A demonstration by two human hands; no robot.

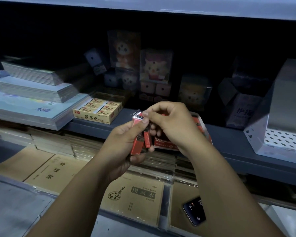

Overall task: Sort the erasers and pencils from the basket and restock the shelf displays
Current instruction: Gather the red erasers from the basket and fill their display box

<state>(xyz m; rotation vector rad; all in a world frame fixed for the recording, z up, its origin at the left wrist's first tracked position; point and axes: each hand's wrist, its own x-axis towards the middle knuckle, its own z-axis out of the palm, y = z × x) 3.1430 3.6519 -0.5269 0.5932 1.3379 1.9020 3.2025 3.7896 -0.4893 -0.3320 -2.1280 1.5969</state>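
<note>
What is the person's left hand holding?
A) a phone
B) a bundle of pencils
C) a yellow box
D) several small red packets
D: the left hand grips several small red packets, and the right hand pinches the top one.

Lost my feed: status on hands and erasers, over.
Left hand grips red erasers. Right hand pinches top eraser. Red display box behind, partly hidden. No obstruction seen.

Your erasers (138, 144) are red with black markings. The carton (92, 117) beside them is yellow with black characters. The notebooks (133, 197) below are kraft brown, one bearing a black palette drawing. The panel (284, 139) on your right is white, dotted with holes.
</note>
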